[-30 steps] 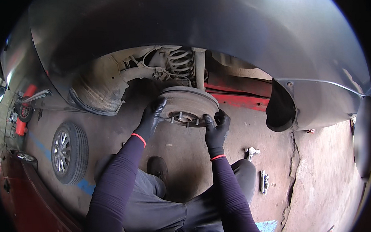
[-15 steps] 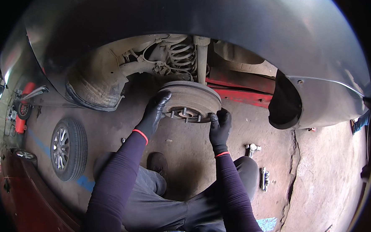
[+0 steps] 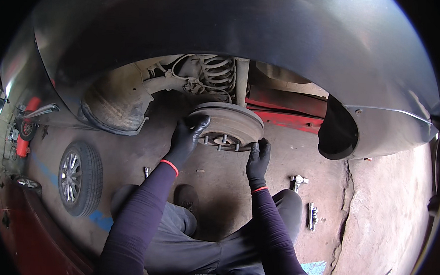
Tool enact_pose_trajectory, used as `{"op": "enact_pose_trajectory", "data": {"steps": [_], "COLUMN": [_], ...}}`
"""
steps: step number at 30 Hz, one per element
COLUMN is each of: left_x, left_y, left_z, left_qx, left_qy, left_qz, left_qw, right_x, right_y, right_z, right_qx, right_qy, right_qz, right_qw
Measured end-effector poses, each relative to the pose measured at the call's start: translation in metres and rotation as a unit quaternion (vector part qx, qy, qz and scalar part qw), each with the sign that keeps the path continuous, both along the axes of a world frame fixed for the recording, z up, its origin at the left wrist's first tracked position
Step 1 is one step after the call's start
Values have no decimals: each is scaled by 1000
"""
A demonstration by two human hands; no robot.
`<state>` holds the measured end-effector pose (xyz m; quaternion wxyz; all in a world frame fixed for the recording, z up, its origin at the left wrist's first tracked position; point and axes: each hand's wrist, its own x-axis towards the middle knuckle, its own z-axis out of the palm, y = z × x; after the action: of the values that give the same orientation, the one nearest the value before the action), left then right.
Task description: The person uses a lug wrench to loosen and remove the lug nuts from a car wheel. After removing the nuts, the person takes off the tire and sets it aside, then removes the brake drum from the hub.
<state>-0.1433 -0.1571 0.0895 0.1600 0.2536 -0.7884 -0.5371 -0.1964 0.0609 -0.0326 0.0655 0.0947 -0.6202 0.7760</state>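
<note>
A rusty brake drum (image 3: 231, 119) with several wheel studs poking out of its face sits under the wheel arch, below a coil spring (image 3: 217, 72). My left hand (image 3: 186, 138), in a black glove with a red cuff, grips the drum's left side, its thumb lying across the drum. At the lower right rim, my right hand (image 3: 258, 162) in a matching glove holds the edge between thumb and fingers. The parts behind the drum are mostly hidden by it.
The dark fender (image 3: 226, 23) arches over my hands. A red beam (image 3: 288, 119) runs behind the drum on the right. An impact wrench (image 3: 297, 182) and a metal tool (image 3: 313, 217) lie on the floor at right; a wheel (image 3: 80, 178) stands at left.
The scene sits slightly lower in view. The studs have shifted around the hub, so the drum appears to have turned a little. Both hands remain on the drum.
</note>
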Motion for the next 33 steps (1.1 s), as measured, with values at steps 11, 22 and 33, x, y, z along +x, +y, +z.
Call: {"op": "enact_pose_trajectory", "data": {"steps": [11, 22, 33], "left_x": [3, 13, 10], "left_y": [28, -10, 31], "left_z": [31, -13, 60], "left_qx": [-147, 192, -106], "left_qy": [-93, -41, 51], "left_qz": [44, 6, -8], "left_qw": [984, 981, 993], "right_x": [0, -13, 40], "right_y": [-10, 9, -33], "right_z": [-35, 11, -86], "right_qx": [-68, 73, -23], "right_qy": [-52, 18, -221], "right_qz": [17, -14, 55], "right_qw": [996, 997, 973]}}
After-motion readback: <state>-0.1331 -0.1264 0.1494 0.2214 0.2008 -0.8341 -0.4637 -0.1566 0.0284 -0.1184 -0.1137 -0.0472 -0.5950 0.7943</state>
